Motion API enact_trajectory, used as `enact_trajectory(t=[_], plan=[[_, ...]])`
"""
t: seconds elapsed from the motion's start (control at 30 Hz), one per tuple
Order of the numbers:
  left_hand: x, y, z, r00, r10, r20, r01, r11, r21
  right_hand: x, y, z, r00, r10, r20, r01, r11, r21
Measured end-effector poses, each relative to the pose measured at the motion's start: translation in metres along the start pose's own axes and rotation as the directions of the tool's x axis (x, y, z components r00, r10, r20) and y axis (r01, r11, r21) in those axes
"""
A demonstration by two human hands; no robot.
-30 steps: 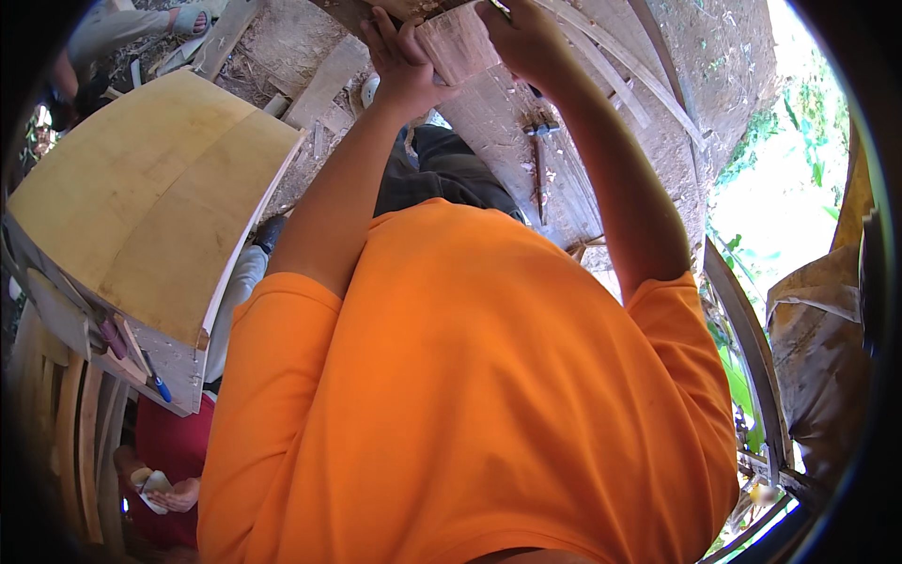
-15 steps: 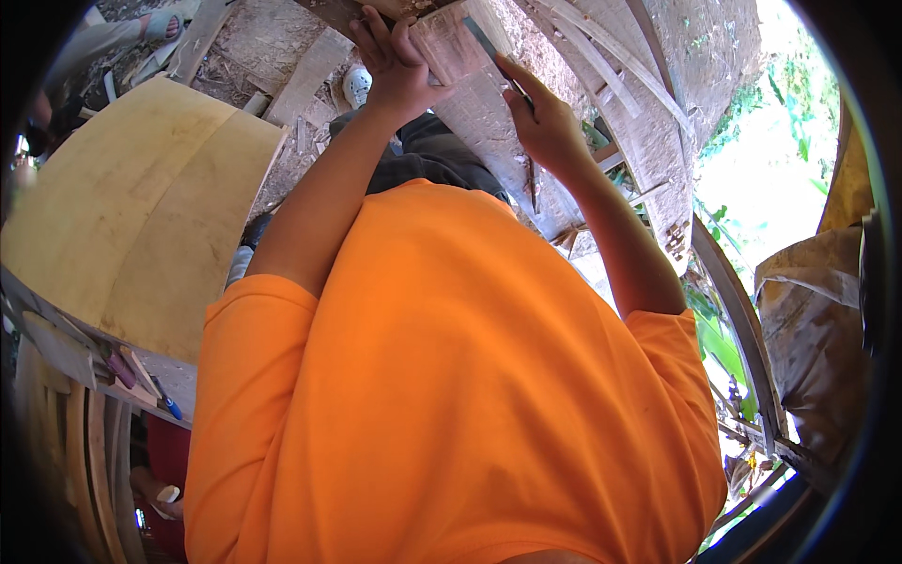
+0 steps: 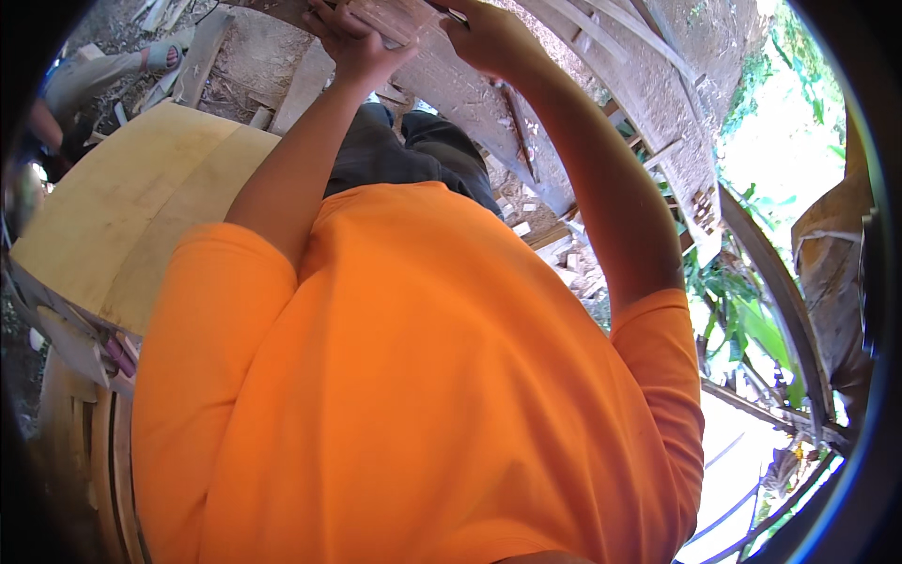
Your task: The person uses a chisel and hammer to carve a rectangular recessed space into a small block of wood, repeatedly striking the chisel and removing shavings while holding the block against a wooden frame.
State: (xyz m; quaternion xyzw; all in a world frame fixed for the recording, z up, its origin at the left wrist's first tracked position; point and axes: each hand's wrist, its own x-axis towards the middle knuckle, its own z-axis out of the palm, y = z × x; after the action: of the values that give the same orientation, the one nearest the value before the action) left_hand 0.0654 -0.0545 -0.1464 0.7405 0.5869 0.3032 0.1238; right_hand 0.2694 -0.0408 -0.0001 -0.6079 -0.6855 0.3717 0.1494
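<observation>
At the top edge, my left hand [image 3: 355,42] grips a reddish-brown wooden block [image 3: 387,19], its fingers bent on the left side and its thumb along the near edge. To the right of the block, my right hand [image 3: 495,39] is closed around a slim hand tool [image 3: 455,15]. Only a short bit of that tool shows; its far end is cut off by the frame. Below both hands lies a broad, weathered wooden board [image 3: 451,80].
A pale plywood-topped bench [image 3: 141,197] stands at my left. Beyond it another person's sandalled foot [image 3: 162,58] rests among wood scraps. Offcuts [image 3: 564,268] litter the floor beside my dark trousers [image 3: 423,155]. Long curved planks [image 3: 648,85] lean at the right, with green plants [image 3: 761,329] outside.
Both hands have moved up and left in the picture with the block and the tool, which are now partly out of frame. The right arm reaches farther out, and the view has shifted.
</observation>
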Motion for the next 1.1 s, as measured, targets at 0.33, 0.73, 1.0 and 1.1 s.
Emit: enact_trajectory(t=[0.33,0.73,1.0,1.1], plan=[[0.003,-0.01,-0.001,0.967,-0.141,0.211,0.147,0.989,-0.012,-0.05,0.002,-0.035,0.961,0.182,0.206,-0.239,0.923,0.301],[0.005,0.003,-0.012,0.924,-0.21,0.32,0.24,0.969,-0.058,-0.063,-0.014,-0.019,0.977,0.211,-0.011,-0.211,0.977,0.023],[0.011,0.005,-0.019,0.915,-0.175,0.363,0.207,0.977,-0.052,0.061,-0.016,0.007,0.987,0.015,-0.162,-0.006,0.999,0.054],[0.008,0.006,-0.021,0.899,-0.217,0.379,0.257,0.965,-0.057,0.084,-0.055,-0.034,0.985,-0.034,-0.166,0.089,0.937,0.338]])
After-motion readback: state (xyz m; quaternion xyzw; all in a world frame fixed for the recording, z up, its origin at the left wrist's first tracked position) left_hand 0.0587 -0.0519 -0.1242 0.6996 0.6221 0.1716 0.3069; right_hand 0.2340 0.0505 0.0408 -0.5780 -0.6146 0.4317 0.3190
